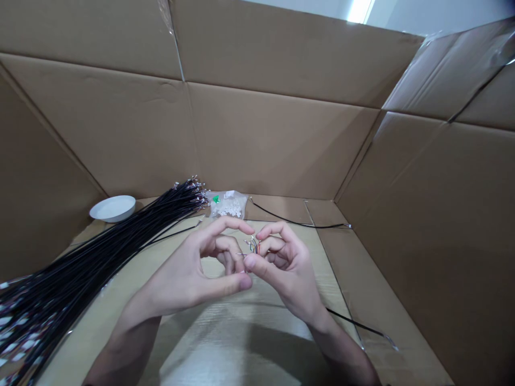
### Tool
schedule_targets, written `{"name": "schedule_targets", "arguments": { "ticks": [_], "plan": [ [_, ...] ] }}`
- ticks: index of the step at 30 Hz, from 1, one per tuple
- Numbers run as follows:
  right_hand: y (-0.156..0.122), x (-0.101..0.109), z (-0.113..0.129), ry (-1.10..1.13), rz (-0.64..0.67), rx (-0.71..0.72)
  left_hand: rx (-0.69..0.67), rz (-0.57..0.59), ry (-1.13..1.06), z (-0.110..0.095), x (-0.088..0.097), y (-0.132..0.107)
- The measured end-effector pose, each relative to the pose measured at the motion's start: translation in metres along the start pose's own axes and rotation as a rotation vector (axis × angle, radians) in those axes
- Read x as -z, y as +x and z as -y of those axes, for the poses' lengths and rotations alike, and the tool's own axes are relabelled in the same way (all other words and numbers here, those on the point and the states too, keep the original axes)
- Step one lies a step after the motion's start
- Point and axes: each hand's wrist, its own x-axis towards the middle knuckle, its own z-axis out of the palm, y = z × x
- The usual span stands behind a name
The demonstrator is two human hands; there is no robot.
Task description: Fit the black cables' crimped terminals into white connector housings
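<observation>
Thin coloured wires (253,246), some red, blue and yellow with bare-looking tips, fan out between my hands. My right hand (287,262) is closed on these wires, with its thumb against the curled fingers. The black cable (354,321) comes out past my right wrist to the lower right; its path behind the hand is hidden. My left hand (201,262) is just left of the wires, index finger and thumb apart, the other fingers curled close to the wire tips. Nothing shows clearly gripped in it.
A large bundle of black cables (132,241) with white connectors lies at left. Behind it are a white bowl (115,208) and a clear bag of small white parts (230,205). Another black cable (298,220) lies at the back right. Cardboard walls (273,139) enclose the work surface.
</observation>
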Motion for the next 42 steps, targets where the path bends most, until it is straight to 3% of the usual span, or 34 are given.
{"name": "schedule_targets", "arguments": {
  "ticks": [7, 18, 26, 35, 42],
  "plan": [
    [-0.003, 0.0, -0.002, -0.069, -0.104, 0.111, 0.034, -0.027, -0.111, 0.004, -0.005, 0.006],
    [-0.001, 0.0, 0.0, -0.067, -0.128, 0.152, -0.091, -0.276, -0.006, 0.003, -0.012, 0.003],
    [-0.001, 0.005, -0.005, -0.176, -0.086, 0.223, -0.045, -0.199, -0.148, 0.001, -0.013, 0.011],
    [0.0, 0.005, -0.006, -0.069, -0.14, 0.206, -0.066, -0.306, -0.122, 0.01, -0.02, 0.013],
    [-0.001, 0.004, -0.003, -0.017, -0.185, 0.253, -0.046, -0.298, -0.165, 0.008, -0.019, 0.013]
  ]
}}
